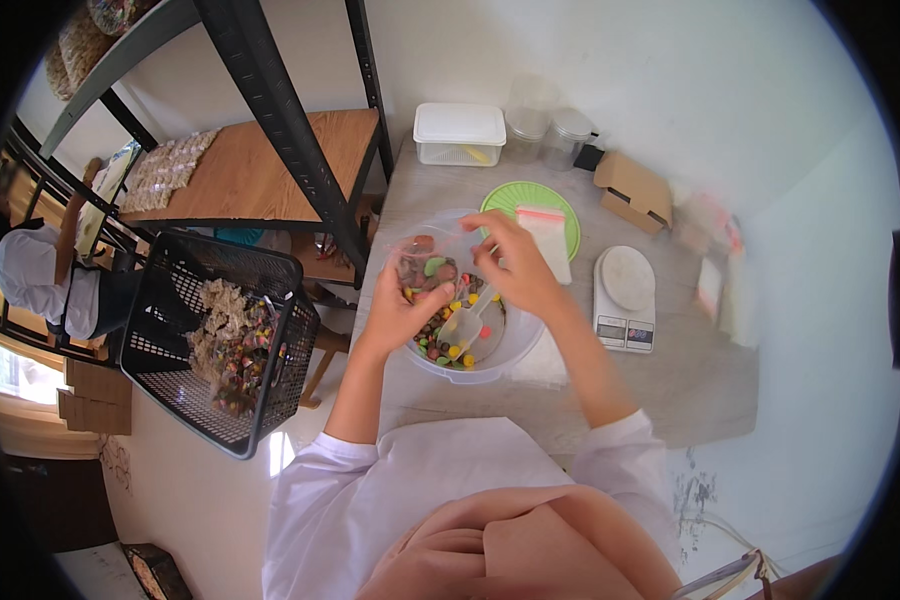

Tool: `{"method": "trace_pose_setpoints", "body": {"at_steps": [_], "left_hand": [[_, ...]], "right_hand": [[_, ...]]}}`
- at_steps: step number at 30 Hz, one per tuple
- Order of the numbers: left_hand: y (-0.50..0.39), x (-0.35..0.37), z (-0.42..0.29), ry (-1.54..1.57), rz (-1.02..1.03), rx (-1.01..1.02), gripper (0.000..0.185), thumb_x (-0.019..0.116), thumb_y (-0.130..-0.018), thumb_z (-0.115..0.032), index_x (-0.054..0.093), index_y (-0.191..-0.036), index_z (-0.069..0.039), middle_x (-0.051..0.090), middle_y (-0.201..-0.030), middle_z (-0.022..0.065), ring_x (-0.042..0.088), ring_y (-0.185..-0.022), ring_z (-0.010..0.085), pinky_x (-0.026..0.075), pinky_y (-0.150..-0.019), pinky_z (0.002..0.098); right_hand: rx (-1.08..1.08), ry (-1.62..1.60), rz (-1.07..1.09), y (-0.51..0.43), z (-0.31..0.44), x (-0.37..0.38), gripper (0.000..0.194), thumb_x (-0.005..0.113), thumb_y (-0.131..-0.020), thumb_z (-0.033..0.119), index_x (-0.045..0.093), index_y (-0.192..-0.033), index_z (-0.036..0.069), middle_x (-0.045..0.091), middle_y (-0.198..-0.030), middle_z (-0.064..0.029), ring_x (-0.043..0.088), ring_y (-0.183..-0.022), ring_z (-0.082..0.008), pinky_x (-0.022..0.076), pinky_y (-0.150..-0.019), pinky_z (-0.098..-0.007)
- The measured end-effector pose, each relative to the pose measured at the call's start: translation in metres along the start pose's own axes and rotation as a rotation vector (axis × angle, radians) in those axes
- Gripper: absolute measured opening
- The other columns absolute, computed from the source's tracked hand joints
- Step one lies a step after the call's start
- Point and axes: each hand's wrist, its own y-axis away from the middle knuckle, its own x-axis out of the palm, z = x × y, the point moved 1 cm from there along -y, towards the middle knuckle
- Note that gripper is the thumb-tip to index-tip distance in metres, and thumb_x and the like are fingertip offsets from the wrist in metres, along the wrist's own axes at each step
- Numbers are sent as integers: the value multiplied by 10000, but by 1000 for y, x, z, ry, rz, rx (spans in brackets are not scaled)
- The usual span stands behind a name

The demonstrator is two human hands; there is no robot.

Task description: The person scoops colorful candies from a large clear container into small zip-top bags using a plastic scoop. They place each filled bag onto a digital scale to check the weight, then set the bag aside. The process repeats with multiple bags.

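My left hand (412, 307) holds a clear plastic zip bag (424, 268) partly filled with brown, green and reddish pieces, above the left part of a round translucent basin (521, 349). Near the bag's mouth is my right hand (506, 259), its fingers bent; whether they touch the bag's edge I cannot tell. Below the hands, a clear plastic scoop (461, 330) lies in the basin among small yellow, brown, green and red pieces (450, 358). Behind my right hand, a stack of empty zip bags (546, 232) rests partly on a green round lid (495, 196).
A digital kitchen scale (625, 296) stands right of the basin, with a cardboard box (634, 191) beyond. A lidded container (460, 135) and clear jars (566, 139) line the wall. Left are a black basket (251, 442) of filled bags, a metal-framed shelf (270, 165) and another person (45, 277).
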Motion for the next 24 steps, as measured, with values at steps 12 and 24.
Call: {"method": "trace_pose_setpoints", "body": {"at_steps": [12,24], "left_hand": [[4,5,4,-86,-169,240,482,687,-752,4,448,-1171,15,531,-1052,98,577,-941,145,485,-797,267],[1,2,9,-66,-136,177,528,642,-758,74,394,-1218,1,419,-1126,90,532,-1017,161,493,-839,271]], "right_hand": [[251,1019,1191,-24,-85,60,364,711,-672,118,652,-1027,61,657,-977,-106,619,-952,-274,517,-757,-348],[225,937,1087,0,-146,88,384,737,-658,152,655,-1017,41,658,-975,-106,618,-963,-266,515,-763,-347]]}}
